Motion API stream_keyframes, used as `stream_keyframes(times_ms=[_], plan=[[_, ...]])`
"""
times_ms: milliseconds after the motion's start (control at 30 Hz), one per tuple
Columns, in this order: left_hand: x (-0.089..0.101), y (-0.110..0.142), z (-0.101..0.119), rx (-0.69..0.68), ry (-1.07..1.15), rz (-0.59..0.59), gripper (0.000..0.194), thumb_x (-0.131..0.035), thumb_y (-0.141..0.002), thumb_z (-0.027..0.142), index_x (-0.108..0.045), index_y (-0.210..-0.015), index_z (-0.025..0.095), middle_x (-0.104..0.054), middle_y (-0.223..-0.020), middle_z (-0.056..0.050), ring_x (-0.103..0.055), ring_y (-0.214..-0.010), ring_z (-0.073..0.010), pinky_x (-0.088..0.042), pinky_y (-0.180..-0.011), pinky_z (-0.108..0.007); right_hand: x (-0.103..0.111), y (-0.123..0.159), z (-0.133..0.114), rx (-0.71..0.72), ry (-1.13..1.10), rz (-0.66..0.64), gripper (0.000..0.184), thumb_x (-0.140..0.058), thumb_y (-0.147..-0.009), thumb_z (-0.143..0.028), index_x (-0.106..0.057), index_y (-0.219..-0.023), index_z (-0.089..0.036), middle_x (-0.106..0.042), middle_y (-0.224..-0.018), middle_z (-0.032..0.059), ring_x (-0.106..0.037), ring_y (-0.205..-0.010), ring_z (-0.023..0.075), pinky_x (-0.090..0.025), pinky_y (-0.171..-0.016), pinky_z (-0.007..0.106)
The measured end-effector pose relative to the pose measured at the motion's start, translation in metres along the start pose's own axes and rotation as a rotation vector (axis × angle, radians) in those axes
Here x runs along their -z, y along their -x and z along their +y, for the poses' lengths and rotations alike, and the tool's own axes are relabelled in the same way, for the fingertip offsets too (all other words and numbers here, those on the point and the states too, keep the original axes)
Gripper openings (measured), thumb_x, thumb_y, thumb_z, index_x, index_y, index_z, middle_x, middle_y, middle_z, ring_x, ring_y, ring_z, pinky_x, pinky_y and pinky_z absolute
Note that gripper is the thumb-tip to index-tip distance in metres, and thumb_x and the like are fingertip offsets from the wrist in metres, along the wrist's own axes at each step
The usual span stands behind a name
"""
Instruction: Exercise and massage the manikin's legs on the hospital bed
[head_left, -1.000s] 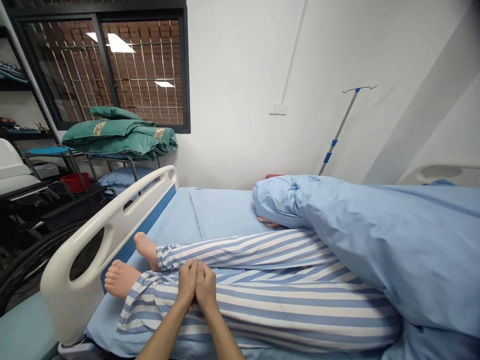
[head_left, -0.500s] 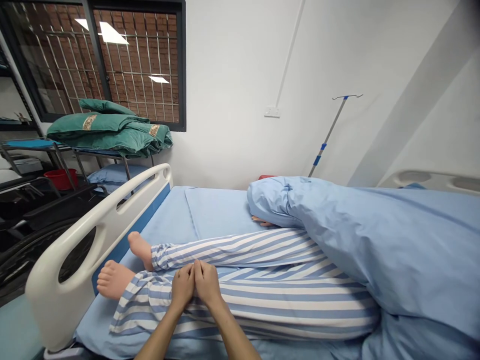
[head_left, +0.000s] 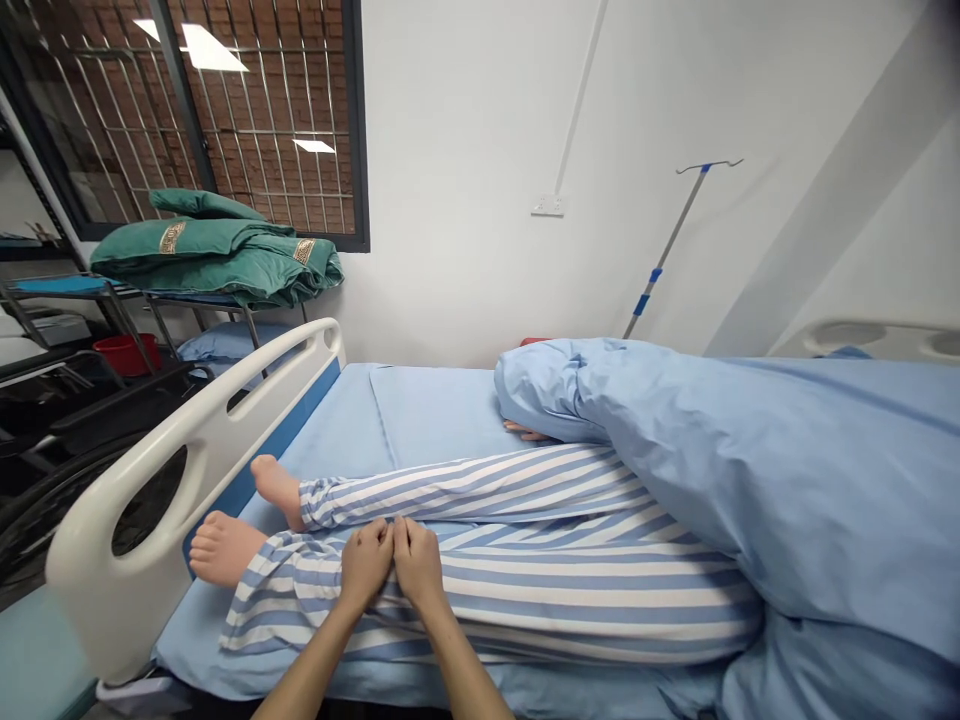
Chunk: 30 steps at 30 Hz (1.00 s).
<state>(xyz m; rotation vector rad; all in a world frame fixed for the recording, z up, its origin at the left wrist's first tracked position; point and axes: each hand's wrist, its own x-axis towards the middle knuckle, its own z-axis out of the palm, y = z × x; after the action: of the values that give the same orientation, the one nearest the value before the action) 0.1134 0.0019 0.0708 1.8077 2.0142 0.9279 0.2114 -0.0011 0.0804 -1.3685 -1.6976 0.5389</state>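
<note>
A figure that looks like a care manikin lies on the bed in blue-and-white striped trousers [head_left: 585, 590]. Its bare feet [head_left: 229, 550] point left. My left hand [head_left: 367, 565] and my right hand [head_left: 418, 562] rest side by side over the lower part of the near trouser leg. Both are closed, knuckles up, with thumbs almost touching. Their fingers curl down at the leg's far side, and the fingertips are hidden. A blue quilt [head_left: 675, 450] is folded back over the upper body, leaving only some fingers [head_left: 525, 430] of the manikin's hand visible beneath its edge.
A white footboard [head_left: 90, 560] with cut-out holes closes off the bed's left end. Behind it are a wheelchair [head_left: 67, 450], a red bucket [head_left: 127, 353] and folded green quilts [head_left: 217, 255]. An IV pole [head_left: 675, 235] leans by the wall at the far side.
The view has tipped slightly downward, so the scene sits a little higher. Both hands stay at the same place on the leg, with a slightly clearer gap between them.
</note>
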Motion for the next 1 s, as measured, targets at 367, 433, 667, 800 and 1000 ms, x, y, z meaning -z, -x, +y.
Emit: stream_keyframes(times_ms=[367,433,667,800,1000], plan=[[-0.01,-0.009,0.047,0.095,0.636,0.127,0.034,-0.041,-0.076,0.041,-0.032,-0.051,0.02,-0.033,-0.048,0.006,-0.032,-0.05,-0.0091,-0.028,-0.051,-0.022,0.008,-0.005,0.005,-0.095,-0.384,0.057,0.04,-0.03,-0.088,-0.035,-0.055,-0.063,-0.016,-0.058,-0.06,0.0034,-0.05,-0.057,0.0138,-0.03,-0.054,0.023],[-0.016,-0.003,0.044,0.095,0.59,0.133,0.033,-0.04,-0.076,0.041,-0.036,-0.051,0.019,-0.039,-0.048,0.005,-0.035,-0.051,-0.0098,-0.028,-0.052,-0.023,0.008,-0.004,0.006,-0.11,-0.398,0.075,0.037,-0.033,-0.087,-0.033,-0.051,-0.06,-0.016,-0.055,-0.057,0.002,-0.048,-0.055,0.0132,-0.031,-0.053,0.023],[-0.019,0.003,0.034,-0.024,0.426,0.099,0.032,-0.037,-0.078,0.038,-0.044,-0.054,0.019,-0.051,-0.053,0.001,-0.043,-0.054,-0.0124,-0.031,-0.057,-0.025,0.006,-0.004,0.007,-0.112,-0.384,0.095,0.032,-0.035,-0.085,-0.03,-0.048,-0.059,-0.017,-0.053,-0.056,0.0008,-0.045,-0.054,0.0123,-0.031,-0.053,0.023],[-0.016,0.003,0.036,-0.018,0.401,0.095,0.032,-0.035,-0.079,0.037,-0.046,-0.056,0.019,-0.053,-0.054,0.0,-0.045,-0.055,-0.0132,-0.031,-0.058,-0.025,0.006,-0.004,0.007,-0.111,-0.372,0.072,0.034,-0.034,-0.086,-0.03,-0.048,-0.059,-0.017,-0.053,-0.055,0.0008,-0.045,-0.053,0.0121,-0.03,-0.052,0.022],[-0.016,0.005,0.033,-0.067,0.328,0.032,0.034,-0.033,-0.081,0.037,-0.047,-0.056,0.018,-0.054,-0.056,-0.001,-0.046,-0.057,-0.0137,-0.031,-0.06,-0.025,0.03,-0.007,-0.002,-0.05,-0.181,-0.008,0.035,-0.034,-0.086,-0.029,-0.051,-0.058,-0.017,-0.055,-0.056,0.0013,-0.046,-0.054,0.0115,-0.027,-0.053,0.023]])
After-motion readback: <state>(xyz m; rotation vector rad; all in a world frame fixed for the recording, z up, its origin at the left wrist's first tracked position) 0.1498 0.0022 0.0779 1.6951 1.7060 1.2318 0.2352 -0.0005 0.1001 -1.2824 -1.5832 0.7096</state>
